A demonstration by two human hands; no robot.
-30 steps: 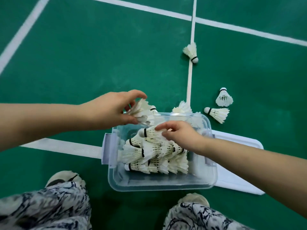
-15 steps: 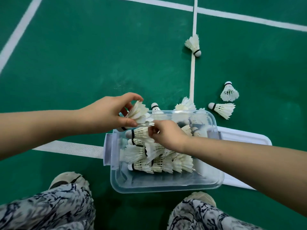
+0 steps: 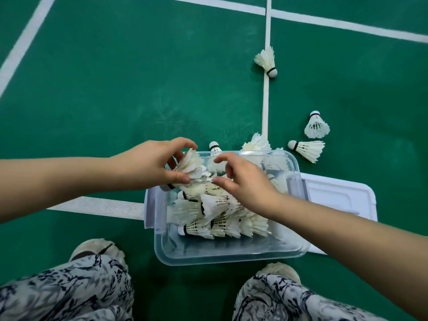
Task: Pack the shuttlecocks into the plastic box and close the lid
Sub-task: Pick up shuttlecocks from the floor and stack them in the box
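A clear plastic box point(image 3: 231, 253) stands on the green court floor, with several white feather shuttlecocks point(image 3: 208, 212) lying in rows inside. Its white lid point(image 3: 342, 195) lies flat to the right, partly under the box. My left hand point(image 3: 148, 165) grips a bunch of shuttlecocks point(image 3: 192, 165) above the box's far left corner. My right hand point(image 3: 245, 181) hovers over the box with fingers spread and loosely curled, its fingertips close to that bunch; I cannot tell if they touch. Loose shuttlecocks lie on the floor: one far point(image 3: 267, 61), two to the right point(image 3: 316, 126) point(image 3: 306, 149), two behind the box point(image 3: 214, 147) point(image 3: 256, 142).
White court lines point(image 3: 266, 100) cross the floor. My knees in patterned trousers point(image 3: 67, 290) and both shoes point(image 3: 92, 249) are just in front of the box.
My right hand has lifted off the shuttlecocks in the box and moved up toward the bunch in my left hand. The left hand has shifted slightly right over the box corner.
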